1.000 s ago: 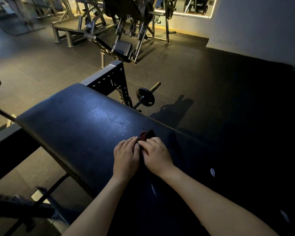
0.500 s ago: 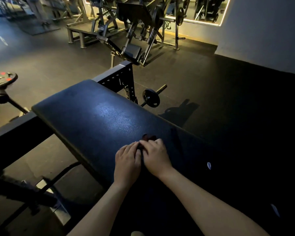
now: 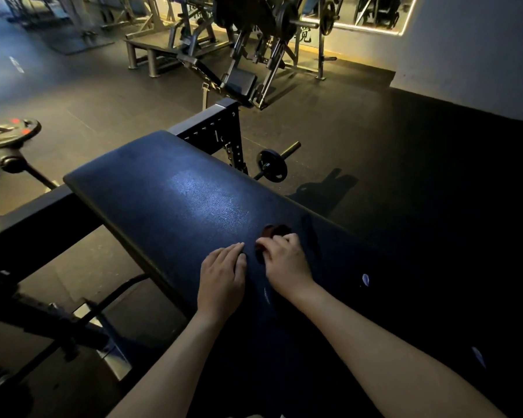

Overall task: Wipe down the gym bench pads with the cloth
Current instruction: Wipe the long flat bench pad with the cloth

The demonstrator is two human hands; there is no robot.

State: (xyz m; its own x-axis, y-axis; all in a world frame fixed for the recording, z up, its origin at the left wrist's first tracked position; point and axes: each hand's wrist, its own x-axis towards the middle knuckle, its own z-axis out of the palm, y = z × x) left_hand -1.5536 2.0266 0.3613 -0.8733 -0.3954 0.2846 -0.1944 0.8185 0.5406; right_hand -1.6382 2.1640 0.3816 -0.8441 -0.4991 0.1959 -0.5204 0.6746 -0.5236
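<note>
A long black bench pad [image 3: 175,200] runs from the upper left down to the lower right, with a light sheen near its middle. A small dark reddish cloth [image 3: 274,231] lies on the pad, mostly hidden under my right hand [image 3: 286,262], whose fingers curl down on it. My left hand [image 3: 222,280] lies flat on the pad just left of the cloth, fingers straight, a small gap between the two hands.
The bench's black steel frame [image 3: 215,125] rises behind the pad. A barbell end with a plate [image 3: 271,165] lies on the dark floor to the right. A weight plate with red marks [image 3: 9,132] sits at the left. More gym machines [image 3: 248,55] stand beyond.
My hands were pressed together on the cloth; now they have drawn apart, the left one sliding off to the left. The camera view has shifted slightly.
</note>
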